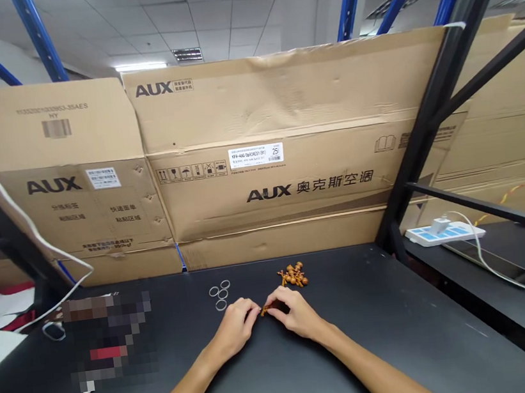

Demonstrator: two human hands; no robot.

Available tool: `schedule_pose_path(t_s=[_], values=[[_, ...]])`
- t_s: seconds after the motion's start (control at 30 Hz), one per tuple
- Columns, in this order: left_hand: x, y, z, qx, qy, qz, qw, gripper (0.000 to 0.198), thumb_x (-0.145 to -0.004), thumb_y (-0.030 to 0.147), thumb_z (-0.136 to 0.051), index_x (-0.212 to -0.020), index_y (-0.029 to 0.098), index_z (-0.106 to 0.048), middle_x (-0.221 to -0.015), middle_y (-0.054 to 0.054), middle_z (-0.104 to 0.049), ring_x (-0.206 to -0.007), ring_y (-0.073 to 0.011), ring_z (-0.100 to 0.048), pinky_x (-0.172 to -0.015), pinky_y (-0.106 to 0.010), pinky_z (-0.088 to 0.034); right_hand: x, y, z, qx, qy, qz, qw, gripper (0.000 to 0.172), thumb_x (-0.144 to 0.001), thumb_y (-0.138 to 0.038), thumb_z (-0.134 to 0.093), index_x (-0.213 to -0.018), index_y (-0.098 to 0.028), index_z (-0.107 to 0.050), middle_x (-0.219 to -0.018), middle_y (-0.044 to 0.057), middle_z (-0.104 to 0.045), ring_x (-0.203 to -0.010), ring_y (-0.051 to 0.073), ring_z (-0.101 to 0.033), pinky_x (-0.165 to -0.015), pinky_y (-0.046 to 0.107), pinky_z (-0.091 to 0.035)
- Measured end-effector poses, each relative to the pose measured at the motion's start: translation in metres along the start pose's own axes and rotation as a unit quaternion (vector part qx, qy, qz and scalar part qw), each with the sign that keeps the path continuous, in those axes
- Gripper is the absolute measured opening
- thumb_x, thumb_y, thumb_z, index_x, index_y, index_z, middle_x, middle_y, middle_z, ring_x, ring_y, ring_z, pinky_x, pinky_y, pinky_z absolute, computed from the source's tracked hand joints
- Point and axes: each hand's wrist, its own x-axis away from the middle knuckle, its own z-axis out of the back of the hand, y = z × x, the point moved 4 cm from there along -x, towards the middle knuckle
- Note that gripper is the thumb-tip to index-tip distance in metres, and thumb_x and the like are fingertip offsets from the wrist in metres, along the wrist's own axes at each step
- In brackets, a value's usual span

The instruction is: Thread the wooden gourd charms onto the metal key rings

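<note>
Small orange-brown piece [265,311] sits at the fingertips between the two hands, just above the black worktop [383,342]. It looks light and stiff, glossy enough to slip, and so tiny that a fingertip pinch across its ends would likely be the surest hold; whether it is wood or plastic cannot be told. The right hand [297,313] seems closed on it with thumb and fingers, while the left hand [234,326] curls just beside it, its fingertips nearly meeting the right's, its own hold unclear. Ahead of the right hand lies a heap of similar pieces [293,275]; ahead of the left, a few pale rings [220,294]. Both forearms angle inward, hands palm down.
</note>
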Motion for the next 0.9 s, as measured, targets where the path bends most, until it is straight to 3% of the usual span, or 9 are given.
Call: schedule_pose_path(t_s=[0.5,0.67,0.9], values=[[-0.002,0.003,0.002,0.047,0.008,0.046,0.998,0.029,-0.092,0.030,-0.043,-0.076,0.018,-0.064,-0.074,-0.001,-0.068,-0.067,-0.0154,-0.060,-0.068,-0.025,-0.044,-0.001,-0.014,-0.004,0.027,-0.027,0.088,0.995,0.017,-0.091,-0.020,-0.050,-0.090,-0.022,-0.067,-0.087,0.004,-0.068,-0.081,0.018,-0.058,-0.077,0.033,-0.044],[-0.002,0.005,0.006,0.096,0.002,0.059,0.994,0.029,-0.091,0.032,-0.043,-0.077,0.018,-0.064,-0.075,-0.002,-0.068,-0.070,-0.0158,-0.061,-0.068,-0.024,-0.045,0.000,-0.016,-0.005,0.063,-0.062,0.092,0.992,0.015,-0.090,-0.018,-0.051,-0.089,-0.022,-0.066,-0.085,0.003,-0.068,-0.080,0.017,-0.058,-0.075,0.032,-0.043],[-0.002,0.004,0.006,0.083,0.006,0.062,0.995,0.027,-0.090,0.031,-0.044,-0.077,0.018,-0.064,-0.072,0.000,-0.067,-0.065,-0.0148,-0.059,-0.064,-0.024,-0.043,-0.001,-0.017,0.002,0.057,-0.032,0.079,0.995,0.016,-0.092,-0.019,-0.049,-0.089,-0.022,-0.064,-0.085,0.004,-0.066,-0.079,0.017,-0.057,-0.075,0.032,-0.044]])
